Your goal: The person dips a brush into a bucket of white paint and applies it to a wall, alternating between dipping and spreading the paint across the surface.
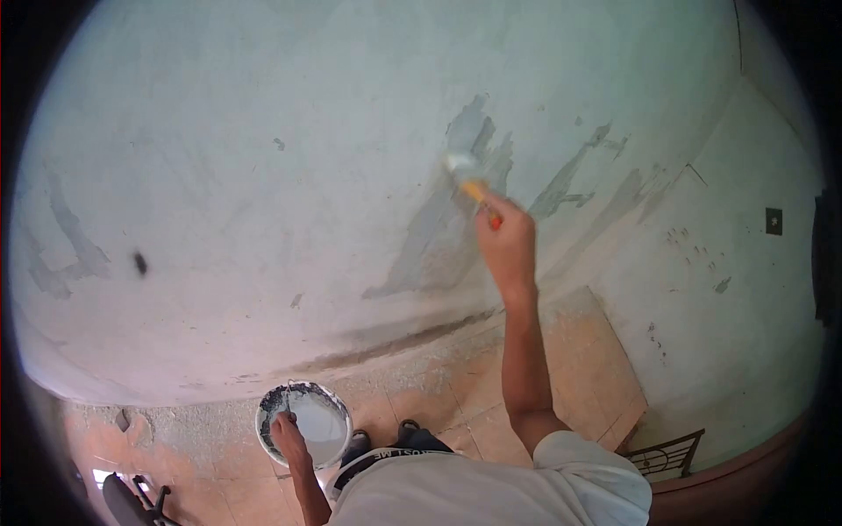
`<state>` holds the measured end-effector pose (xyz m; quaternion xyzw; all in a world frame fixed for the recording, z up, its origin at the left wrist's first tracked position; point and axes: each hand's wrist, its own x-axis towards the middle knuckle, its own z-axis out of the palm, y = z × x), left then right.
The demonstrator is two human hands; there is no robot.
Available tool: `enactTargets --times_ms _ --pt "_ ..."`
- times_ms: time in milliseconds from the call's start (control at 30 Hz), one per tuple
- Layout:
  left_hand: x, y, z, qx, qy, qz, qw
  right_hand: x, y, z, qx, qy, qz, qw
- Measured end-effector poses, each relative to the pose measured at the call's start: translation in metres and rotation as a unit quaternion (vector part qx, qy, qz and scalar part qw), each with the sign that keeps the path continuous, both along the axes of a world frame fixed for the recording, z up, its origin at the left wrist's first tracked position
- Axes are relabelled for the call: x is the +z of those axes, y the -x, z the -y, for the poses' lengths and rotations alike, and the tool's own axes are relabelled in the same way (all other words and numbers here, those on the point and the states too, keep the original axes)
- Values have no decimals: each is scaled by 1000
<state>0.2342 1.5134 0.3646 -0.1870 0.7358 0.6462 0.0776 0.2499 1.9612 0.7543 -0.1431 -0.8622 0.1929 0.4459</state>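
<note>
My right hand point(508, 245) is closed around the yellow and red handle of a paintbrush point(474, 190). The pale, motion-blurred bristles are at the wall point(351, 131), over a grey patch point(431, 232) where the white coat has peeled. Lower down, my left hand point(288, 435) is closed on the wire handle of a white bucket point(343, 408). Pale liquid paint point(317, 422) fills part of the bucket, and its inner wall is smeared dark and white. My left fingers partly hide the handle.
More peeled patches point(579, 171) mark the wall. A switch plate point(774, 221) is on the side wall at right. Dusty orange tiles point(491, 386) cover the floor around my feet. A dark metal rack point(668, 454) stands low right, and a dark chair-like object point(132, 501) low left.
</note>
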Motion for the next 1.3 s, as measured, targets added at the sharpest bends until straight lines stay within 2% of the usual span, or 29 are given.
enactTargets --times_ms 33,100,167,233,300,367,400,433,500,567,600,667,700,733,800,900,967,1000,1067,1100,1167,1200,1267,1300 --pt "-5 -2 -2 -2 4 1 1000 15 -5 6 -2 4 1 1000" --pt "-10 -2 -2 0 1 -22 1000 53 0 13 -36 -6 -85 996" --pt "-2 -4 0 -16 2 -14 1000 41 12 9 -16 -36 -88 995" --pt "6 -3 2 -25 -3 -13 1000 32 14 18 -44 -51 114 991" --pt "8 -5 5 -6 -3 -39 999 58 -9 37 -3 -29 69 997" --pt "4 -10 8 0 10 -12 1000 94 -32 57 -39 44 49 997" --pt "7 -13 7 5 -17 -22 1000 99 -28 50 -25 28 -14 999" --pt "5 -12 7 8 -43 -32 999 91 -15 38 -29 35 -9 999" --pt "6 -12 10 -1 -30 -31 999 47 14 12 11 -37 -62 997" --pt "19 -10 3 -6 5 -3 1000 -28 29 10 -59 -26 42 997" --pt "-15 -2 13 -30 -4 -23 999 -70 28 15 -45 -31 84 995" --pt "-19 5 12 -20 -4 -24 1000 -141 30 17 -14 -12 160 987" --pt "-22 2 15 -10 -2 -28 1000 -164 28 17 1 14 191 981" --pt "-27 2 19 -11 1 -26 1000 -163 27 14 1 18 193 981" --pt "-34 8 21 -12 -31 -23 999 -137 29 -6 18 37 294 955" --pt "-10 3 8 -14 -32 0 999 -47 27 -25 -16 56 190 980" --pt "-33 9 5 3 -23 -7 1000 18 24 -21 -44 46 118 991" --pt "-40 9 5 5 -22 -9 1000 42 19 -14 -60 48 89 993" --pt "-46 6 4 4 -9 -10 1000 54 19 -18 -40 45 -20 998" --pt "-47 4 6 8 -7 -5 1000 44 25 -21 -36 47 -14 998" --pt "-46 4 6 -1 14 -1 1000 6 35 -34 -42 36 -77 995" --pt "-50 7 6 1 15 2 1000 -27 45 -39 -59 55 7 997" --pt "-64 10 5 19 17 7 1000 -133 67 -52 -16 -30 9 999" --pt "-57 9 0 21 15 10 1000 -193 72 -58 6 -7 -2 1000"
